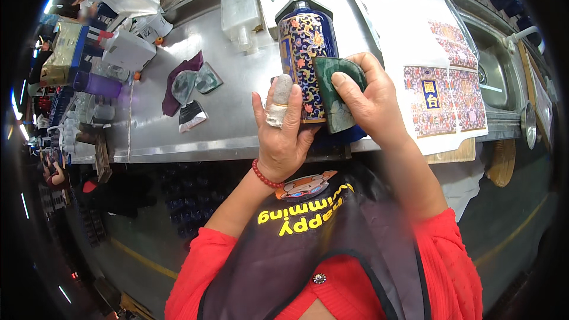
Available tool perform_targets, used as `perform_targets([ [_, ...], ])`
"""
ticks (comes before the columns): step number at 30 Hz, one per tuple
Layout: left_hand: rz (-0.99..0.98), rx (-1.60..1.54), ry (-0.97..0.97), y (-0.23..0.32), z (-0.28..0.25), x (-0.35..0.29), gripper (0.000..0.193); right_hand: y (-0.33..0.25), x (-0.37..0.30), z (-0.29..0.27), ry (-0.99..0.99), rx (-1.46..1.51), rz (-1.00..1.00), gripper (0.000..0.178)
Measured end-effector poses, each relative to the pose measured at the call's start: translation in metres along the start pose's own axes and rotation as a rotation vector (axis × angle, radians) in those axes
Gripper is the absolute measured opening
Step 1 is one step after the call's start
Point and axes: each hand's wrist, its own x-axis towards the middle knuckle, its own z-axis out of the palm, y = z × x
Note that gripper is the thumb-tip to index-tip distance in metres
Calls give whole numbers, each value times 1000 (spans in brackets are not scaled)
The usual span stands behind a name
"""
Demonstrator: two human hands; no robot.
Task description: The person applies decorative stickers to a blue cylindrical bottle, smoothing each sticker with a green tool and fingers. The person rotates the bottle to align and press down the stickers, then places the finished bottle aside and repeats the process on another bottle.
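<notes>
A dark blue bottle (296, 47) with a gold, orange and white floral pattern is in front of me, its neck pointing away. My right hand (373, 98) grips a dark green scraper (326, 86), thumb on its face, its straight edge against the bottle's right side. My left hand (281, 136) lies along the bottle's lower left, fingers stretched and apart, thumb near the base. A greyish-white finger cover (281, 92) wraps one of its fingers. Whether the bottle's underside rests on the table is hidden.
Printed floral decal sheets (444, 101) lie at right under white paper (397, 12), beside a metal sink (498, 71). On the steel table (237, 124) at left sit green scraper pieces (184, 86) and a purple cloth (172, 104). A clear container (240, 12) stands behind.
</notes>
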Motion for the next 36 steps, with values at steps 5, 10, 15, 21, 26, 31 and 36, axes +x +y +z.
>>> perform_targets([
  [5,108,142,-6,3,-6,3,55,0,0,-19,156,151,196,20],
  [10,293,206,-7,2,-7,2,51,0,-6,-24,112,10,67,22],
  [15,17,-134,61,-10,-7,-1,78,-13,-1,-20,85,-363,-331,18],
  [21,10,163,-80,-22,-16,18,96,-57,1,-11,-391,-938,-973,12],
  [26,60,306,-159,-9,-32,31,95,-61,-3,-25,-383,-679,-833,18],
  [31,46,220,-96,-11,-27,33,98,-36,-12,-28,-432,-765,-843,17],
  [36,-6,83,-6,-19,-12,24,104,-37,-12,-34,-406,-661,-743,17],
])
